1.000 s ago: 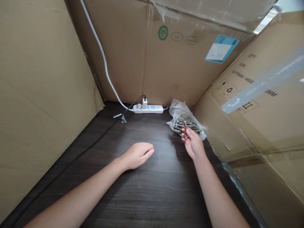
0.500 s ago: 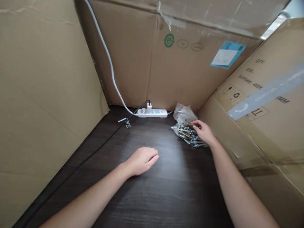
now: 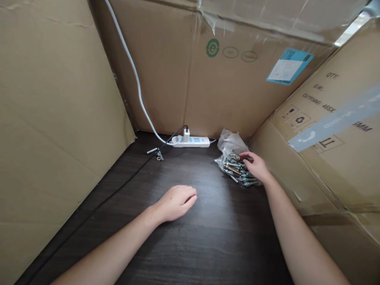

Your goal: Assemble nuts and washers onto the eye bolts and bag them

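My right hand (image 3: pixel 255 166) is at the right edge of a heap of metal expansion bolts (image 3: pixel 236 168), touching it. Its thumb and forefinger are apart, with no bolt visible between them; the other fingertips are hidden. The bolts lie in and on a crumpled clear plastic bag (image 3: pixel 230 140), whose loose part rises behind them. Nearer to me, my left hand (image 3: pixel 176 202) rests on the dark wood-grain tabletop (image 3: pixel 190 249), fingers curled in and closed. No object shows in it, though the palm side is hidden.
A white power strip (image 3: pixel 197 141) with a plugged-in charger (image 3: pixel 186 135) lies at the back. Left of it are a few loose metal bolt parts (image 3: pixel 158 154) beside a black cable (image 3: pixel 118 188). Large cardboard boxes (image 3: pixel 160 79) wall in the left, back and right.
My right hand has shifted only slightly at the bolts, whose top pieces show a little more. The left hand stays nearly still. The view has tilted a little.
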A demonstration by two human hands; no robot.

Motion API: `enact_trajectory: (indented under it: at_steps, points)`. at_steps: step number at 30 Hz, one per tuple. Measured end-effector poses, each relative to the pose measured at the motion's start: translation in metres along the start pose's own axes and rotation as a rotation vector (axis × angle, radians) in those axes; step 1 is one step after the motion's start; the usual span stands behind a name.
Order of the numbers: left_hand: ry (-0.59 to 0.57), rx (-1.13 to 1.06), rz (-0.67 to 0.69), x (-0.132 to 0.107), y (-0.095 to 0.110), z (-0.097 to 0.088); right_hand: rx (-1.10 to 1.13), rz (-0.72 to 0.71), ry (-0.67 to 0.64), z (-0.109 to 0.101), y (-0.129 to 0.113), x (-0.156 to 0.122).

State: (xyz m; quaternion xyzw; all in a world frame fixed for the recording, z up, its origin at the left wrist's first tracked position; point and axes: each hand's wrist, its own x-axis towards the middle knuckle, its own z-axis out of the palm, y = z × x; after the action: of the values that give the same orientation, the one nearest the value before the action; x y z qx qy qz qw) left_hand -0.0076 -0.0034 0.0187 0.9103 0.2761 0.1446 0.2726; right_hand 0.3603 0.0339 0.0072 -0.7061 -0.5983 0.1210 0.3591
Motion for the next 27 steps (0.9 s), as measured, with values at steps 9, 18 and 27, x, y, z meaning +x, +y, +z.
enact_trajectory:
  at_steps: [9, 18, 27]
  points:
    - [0.194, 0.089, -0.102, 0.0, -0.014, -0.006, -0.053, -0.123, 0.22, -0.007, -0.044, -0.022]
    - [0.627, 0.419, -0.557, -0.008, -0.079, -0.039, 0.069, -0.338, -0.035, 0.056, -0.113, -0.06]
    - [0.57, 0.488, -0.66, 0.0, -0.121, -0.062, -0.076, -0.353, -0.279, 0.167, -0.212, -0.053]
